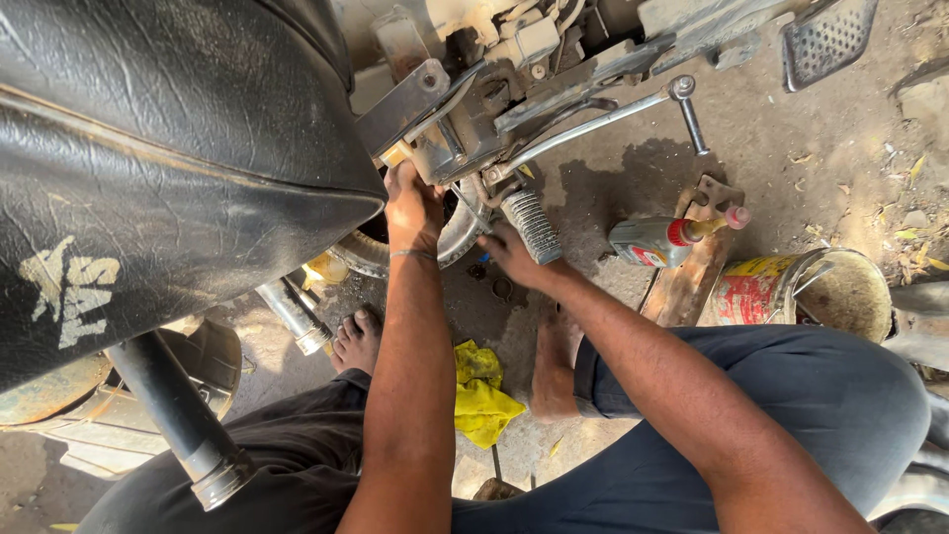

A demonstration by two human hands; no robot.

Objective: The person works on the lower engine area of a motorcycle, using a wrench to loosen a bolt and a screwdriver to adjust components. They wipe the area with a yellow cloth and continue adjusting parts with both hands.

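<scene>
Two hands, left hand [412, 203] seemingly clamped on engine bracket [415, 99], right hand [509, 252] loosely curled under one footpeg [532, 225].

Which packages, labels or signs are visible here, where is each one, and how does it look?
Oil bottle: lying on a wooden board right of the hands; grey, red cap, red-and-white label.
Paint tin: on the ground beside the board; round, open, yellow and red label.
Seat marking: on the black seat, left; worn cream paint.

Both arms extended forward, forearms converging. Left hand [412, 208] up, fingers curled in a grip, back of hand facing camera. Right hand [509, 255] lower, fingers hidden.
</scene>
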